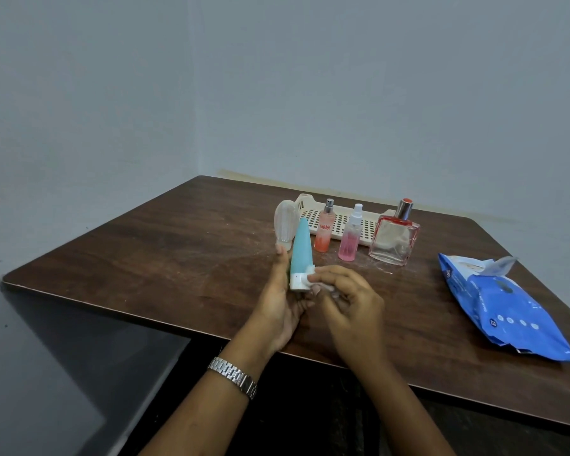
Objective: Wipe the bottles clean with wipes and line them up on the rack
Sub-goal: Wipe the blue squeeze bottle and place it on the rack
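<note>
left hand [282, 304] grips the blue tube [300, 251] upright, cap down, above the table's near edge. right hand [346, 301] pinches a wipe [311, 278] against its cap; rack [336, 222] lies beyond.

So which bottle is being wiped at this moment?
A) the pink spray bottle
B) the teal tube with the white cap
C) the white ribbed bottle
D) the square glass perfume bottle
B: the left hand holds the teal tube upright above the table, while the right hand presses a white wipe against its white cap.
</note>
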